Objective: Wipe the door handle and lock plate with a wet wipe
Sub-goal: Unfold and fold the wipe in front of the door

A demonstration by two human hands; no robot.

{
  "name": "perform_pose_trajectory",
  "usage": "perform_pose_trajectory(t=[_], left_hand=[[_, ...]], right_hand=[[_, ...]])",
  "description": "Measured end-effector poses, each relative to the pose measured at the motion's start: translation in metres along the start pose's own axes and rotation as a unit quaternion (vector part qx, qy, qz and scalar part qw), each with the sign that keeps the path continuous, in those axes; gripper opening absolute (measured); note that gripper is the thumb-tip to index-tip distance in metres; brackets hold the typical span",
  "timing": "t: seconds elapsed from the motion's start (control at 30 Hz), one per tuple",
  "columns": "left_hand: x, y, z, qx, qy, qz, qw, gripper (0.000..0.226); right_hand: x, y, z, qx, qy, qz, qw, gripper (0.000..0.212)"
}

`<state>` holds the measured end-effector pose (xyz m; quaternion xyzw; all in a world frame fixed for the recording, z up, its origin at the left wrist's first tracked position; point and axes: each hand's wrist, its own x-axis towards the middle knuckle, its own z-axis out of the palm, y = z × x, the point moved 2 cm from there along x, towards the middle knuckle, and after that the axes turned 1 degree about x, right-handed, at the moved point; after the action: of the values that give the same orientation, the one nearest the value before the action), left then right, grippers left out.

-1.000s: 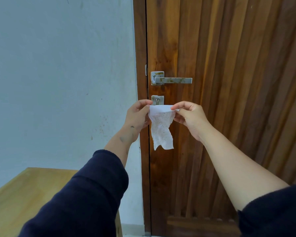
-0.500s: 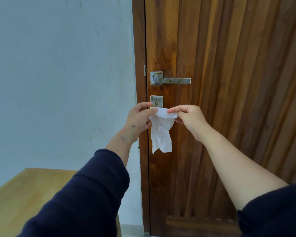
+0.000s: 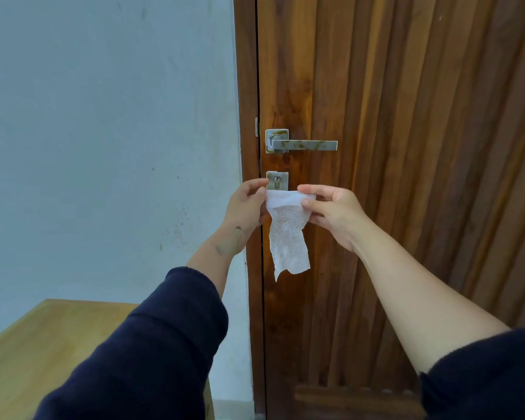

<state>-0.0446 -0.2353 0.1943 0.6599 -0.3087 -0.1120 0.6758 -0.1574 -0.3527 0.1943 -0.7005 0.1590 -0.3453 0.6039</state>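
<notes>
Both hands hold a white wipe [image 3: 288, 234] in front of the door [image 3: 406, 177], just below the lock plate [image 3: 277, 180]. The left hand [image 3: 245, 207] pinches the wipe's top left corner between thumb and curled fingers, right at the lower left corner of the lock plate; whether it touches the plate cannot be told. The right hand [image 3: 334, 212] pinches the top right corner, thumb over the folded upper edge and fingers curled behind, a little right of and below the lock plate. The upper edge of the wipe is stretched flat between the two hands and covers the plate's bottom rim from this view; the rest hangs down loose and narrow, with a dotted texture and faint brownish specks. The keyhole in the lock plate stays visible above the wipe. Directly above the lock plate sits the handle [image 3: 303, 145], a square rose with a flat lever pointing right, level, with yellowish-brown stains along its face. Left of the lock plate runs the door frame [image 3: 246, 116], then a pale blue wall [image 3: 103, 131] with small dark marks. Well below and left of the lock plate is a wooden tabletop [image 3: 43, 344]. Both forearms come up from dark navy sleeves [image 3: 152, 353] pushed back from the wrists.
</notes>
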Motion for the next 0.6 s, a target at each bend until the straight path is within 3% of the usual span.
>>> perform_pose_trajectory(t=[0.13,0.3,0.43,0.6], left_hand=[[-0.0014,-0.0029,-0.0003,0.044,-0.048,-0.032,0.997,0.058],[0.0021,-0.0032,-0.0063,0.023,-0.022,-0.039,0.999,0.053],[0.0022,-0.0022,-0.0077,0.010,-0.023,-0.035,0.999,0.051],[-0.0001,-0.0001,-0.0085,0.020,-0.077,-0.076,0.994,0.054]], right_hand=[[-0.0020,-0.0013,0.0008,0.011,-0.003,0.006,1.000,0.024],[-0.0020,-0.0030,-0.0015,0.007,-0.006,0.015,1.000,0.026],[-0.0017,-0.0063,-0.0031,0.016,-0.022,0.010,1.000,0.043],[0.0012,-0.0100,-0.0070,0.019,-0.011,-0.002,1.000,0.059]])
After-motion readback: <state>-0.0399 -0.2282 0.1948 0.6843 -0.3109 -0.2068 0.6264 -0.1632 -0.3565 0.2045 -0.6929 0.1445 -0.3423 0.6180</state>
